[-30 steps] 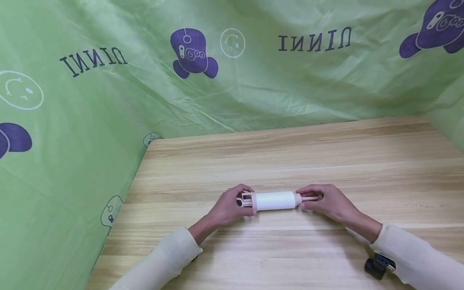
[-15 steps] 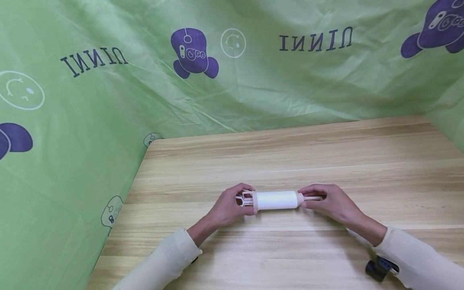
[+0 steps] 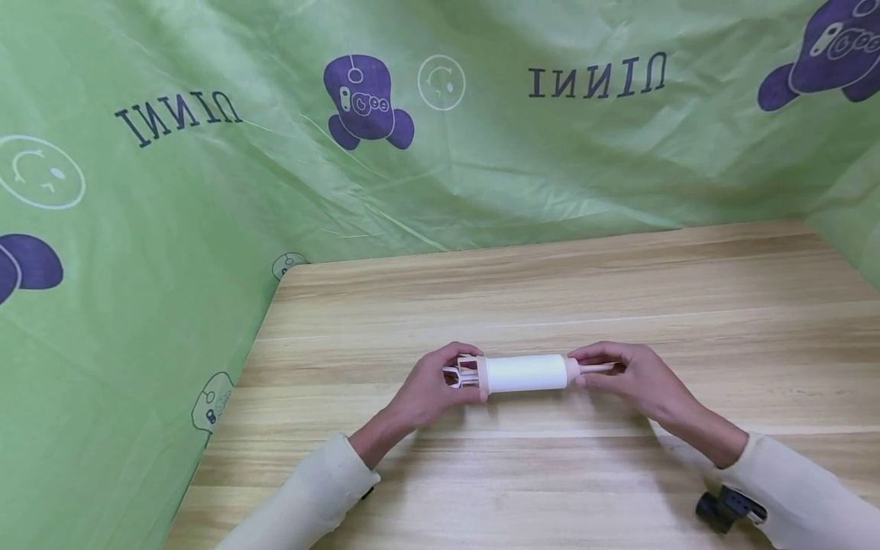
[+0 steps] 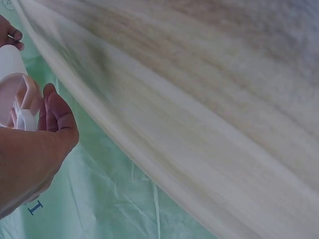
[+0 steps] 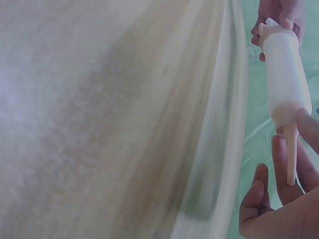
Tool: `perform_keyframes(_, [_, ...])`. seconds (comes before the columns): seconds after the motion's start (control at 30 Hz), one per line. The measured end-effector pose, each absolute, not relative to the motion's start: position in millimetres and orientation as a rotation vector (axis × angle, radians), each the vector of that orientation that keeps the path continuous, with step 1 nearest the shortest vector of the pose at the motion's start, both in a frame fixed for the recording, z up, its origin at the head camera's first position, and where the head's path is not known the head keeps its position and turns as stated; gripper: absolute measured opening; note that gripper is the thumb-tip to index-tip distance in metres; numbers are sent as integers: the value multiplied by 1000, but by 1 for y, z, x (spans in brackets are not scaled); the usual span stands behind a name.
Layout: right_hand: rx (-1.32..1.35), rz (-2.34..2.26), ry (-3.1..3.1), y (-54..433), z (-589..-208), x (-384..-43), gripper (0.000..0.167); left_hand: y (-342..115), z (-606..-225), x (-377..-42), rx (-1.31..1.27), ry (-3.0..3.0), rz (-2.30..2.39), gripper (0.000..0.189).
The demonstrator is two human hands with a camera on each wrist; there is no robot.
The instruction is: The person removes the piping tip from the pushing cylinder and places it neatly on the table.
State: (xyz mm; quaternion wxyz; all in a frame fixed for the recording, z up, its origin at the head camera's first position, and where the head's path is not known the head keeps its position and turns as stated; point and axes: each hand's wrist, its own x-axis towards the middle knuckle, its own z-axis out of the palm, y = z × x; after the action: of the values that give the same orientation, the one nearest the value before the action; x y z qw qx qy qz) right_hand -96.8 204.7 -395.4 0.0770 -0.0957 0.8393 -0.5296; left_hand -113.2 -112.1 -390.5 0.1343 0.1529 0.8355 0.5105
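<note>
A white tube with a nozzle is held level between both hands, shaped like a small bottle with pale pink ends. My left hand grips its left end, thumb and fingers on opposite sides of the pink collar. An open pink frame with a white looped part sticks out of that end toward the palm. At the other end, my right hand pinches the pink shoulder with thumb and fingertips. The thin tapered nozzle points into the right palm.
A wood-grain table lies under the hands. Green sheeting with purple prints hangs behind it and at both sides. A black wrist camera sits at the right sleeve.
Both hands have shifted slightly up in the head view with the tube, and the right hand a little to the right. Their hold on the two ends looks the same.
</note>
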Motion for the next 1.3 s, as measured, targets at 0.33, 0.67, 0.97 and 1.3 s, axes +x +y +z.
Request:
perform_keyframes(0.33, [-296,-1650,2475,205,-392,-94,38,-116,-385,-111,468,2359,1580,50])
perform_keyframes(0.67, [-319,-1713,2431,204,-383,-90,37,-119,-381,-108,484,2317,1671,49])
perform_keyframes(0.97, [-341,-1732,2425,202,-378,-88,36,-121,-377,-105,488,2304,1702,47])
perform_keyframes(1.3, [-368,-1760,2403,200,-371,-87,34,-122,-371,-102,520,2346,1716,47])
